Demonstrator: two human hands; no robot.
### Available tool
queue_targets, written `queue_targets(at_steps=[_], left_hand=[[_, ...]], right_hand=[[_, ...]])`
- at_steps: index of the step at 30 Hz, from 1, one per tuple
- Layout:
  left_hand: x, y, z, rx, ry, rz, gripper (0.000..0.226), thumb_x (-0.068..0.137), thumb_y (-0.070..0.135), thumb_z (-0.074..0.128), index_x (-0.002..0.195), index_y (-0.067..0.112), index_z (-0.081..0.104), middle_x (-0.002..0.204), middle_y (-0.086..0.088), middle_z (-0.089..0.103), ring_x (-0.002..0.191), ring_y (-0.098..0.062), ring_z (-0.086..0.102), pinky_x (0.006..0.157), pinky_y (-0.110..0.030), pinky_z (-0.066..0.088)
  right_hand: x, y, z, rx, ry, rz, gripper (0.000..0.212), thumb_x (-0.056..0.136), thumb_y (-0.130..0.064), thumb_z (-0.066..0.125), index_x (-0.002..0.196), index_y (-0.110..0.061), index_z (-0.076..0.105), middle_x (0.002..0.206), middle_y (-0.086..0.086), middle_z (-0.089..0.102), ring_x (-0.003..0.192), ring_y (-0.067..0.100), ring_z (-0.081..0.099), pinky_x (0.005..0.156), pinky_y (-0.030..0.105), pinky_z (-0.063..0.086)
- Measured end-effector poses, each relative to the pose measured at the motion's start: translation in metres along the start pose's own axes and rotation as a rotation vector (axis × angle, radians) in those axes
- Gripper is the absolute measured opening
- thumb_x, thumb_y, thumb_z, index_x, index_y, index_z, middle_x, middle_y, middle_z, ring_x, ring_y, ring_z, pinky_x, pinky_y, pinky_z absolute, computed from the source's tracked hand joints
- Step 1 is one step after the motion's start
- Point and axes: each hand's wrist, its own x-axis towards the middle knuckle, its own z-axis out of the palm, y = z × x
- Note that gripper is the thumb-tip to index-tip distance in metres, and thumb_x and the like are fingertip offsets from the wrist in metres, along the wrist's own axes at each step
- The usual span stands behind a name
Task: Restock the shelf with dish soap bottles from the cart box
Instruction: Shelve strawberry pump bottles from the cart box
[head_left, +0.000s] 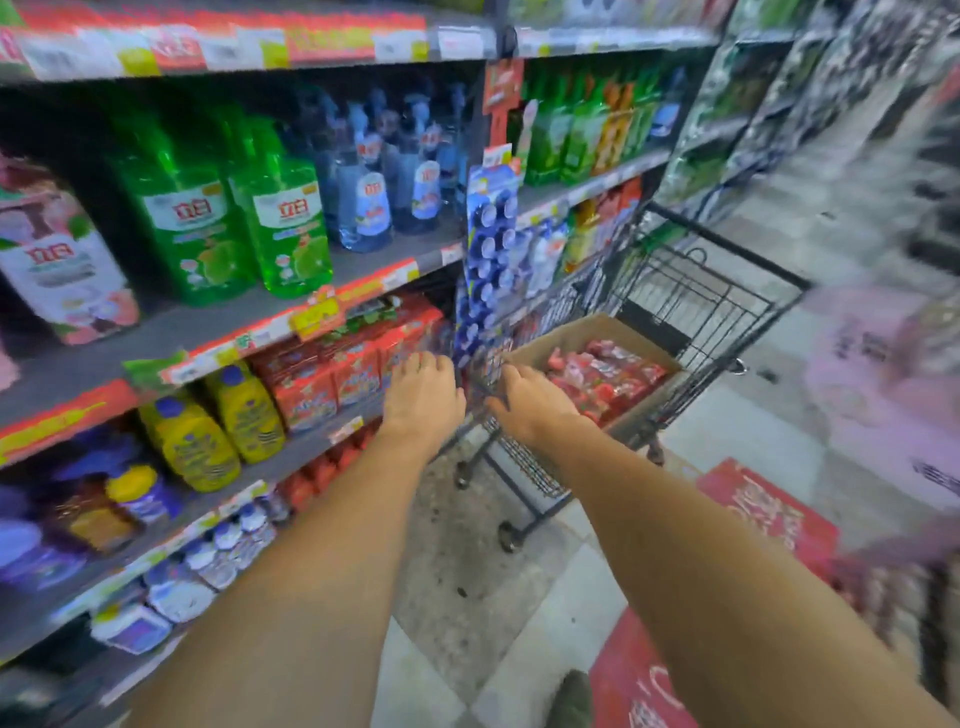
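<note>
Nearest, two bare forearms stretched forward over a worn, speckled tile floor (467, 561) with glossy red floor stickers (769, 514). Left hand (422, 397) back-up, fingers (415, 364) curled down over the near rim of the black wire shopping cart (691, 306); whether gripping the wire or just resting on it cannot be told. Right hand (530, 400) likewise bent over the same rim, just beside the left, grip hidden by the knuckles. Inside the cart's mesh basket, an open brown cardboard box (582, 332), matte and square-edged, packed with shiny red soap packs (602, 374) too blurred to make out in shape. To the left, grey metal shelves (171, 327) with red and yellow price strips. Low down, squat yellow plastic bottles with blue caps (218, 426) beside boxy red cartons (337, 374). One shelf up, tall translucent green dish soap bottles (280, 218) with white labels, upright in rows, then clear bluish pump bottles (374, 202). Hanging at the shelf post, a blue blister-card strip (488, 234). Farther right, more green and orange bottles (587, 130), soft with blur.
</note>
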Motion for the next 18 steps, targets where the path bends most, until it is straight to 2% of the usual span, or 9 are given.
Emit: queue_targets(at_steps=[5,12,15,18], left_hand=[[0.018,0.063,0.021,-0.033,-0.075,0.091,0.045,0.099,0.033,0.046,0.133,0.004,0.049,0.132,-0.015,0.055,0.124,-0.031,0.051,0.104,-0.04,0.041],[0.055,0.148,0.046,-0.007,-0.145,0.144,0.041,0.098,0.032,0.046,0.127,0.004,0.051,0.127,-0.015,0.057,0.121,-0.031,0.052,0.1,-0.039,0.04],[0.079,0.188,0.06,-0.022,-0.179,0.153,0.038,0.098,0.031,0.045,0.125,0.005,0.051,0.126,-0.015,0.058,0.119,-0.031,0.053,0.098,-0.039,0.041],[0.102,0.225,0.078,-0.028,-0.202,0.137,0.038,0.098,0.03,0.045,0.127,0.005,0.052,0.126,-0.014,0.058,0.119,-0.03,0.053,0.099,-0.039,0.044]], right_hand=[[-0.011,0.069,0.005,0.029,-0.01,0.085,0.064,0.102,-0.039,0.045,0.154,-0.007,0.025,0.157,0.016,0.031,0.141,0.032,0.036,0.112,0.042,0.035],[-0.001,0.176,0.006,0.088,-0.052,0.203,0.058,0.102,-0.042,0.043,0.148,-0.008,0.035,0.144,0.017,0.047,0.129,0.036,0.048,0.104,0.045,0.042],[0.012,0.222,0.009,0.12,-0.056,0.227,0.058,0.101,-0.047,0.041,0.147,-0.011,0.037,0.142,0.014,0.048,0.128,0.034,0.048,0.103,0.046,0.044],[0.026,0.266,0.012,0.101,-0.088,0.207,0.052,0.103,-0.042,0.042,0.143,-0.008,0.039,0.141,0.013,0.047,0.13,0.033,0.046,0.102,0.045,0.042]])
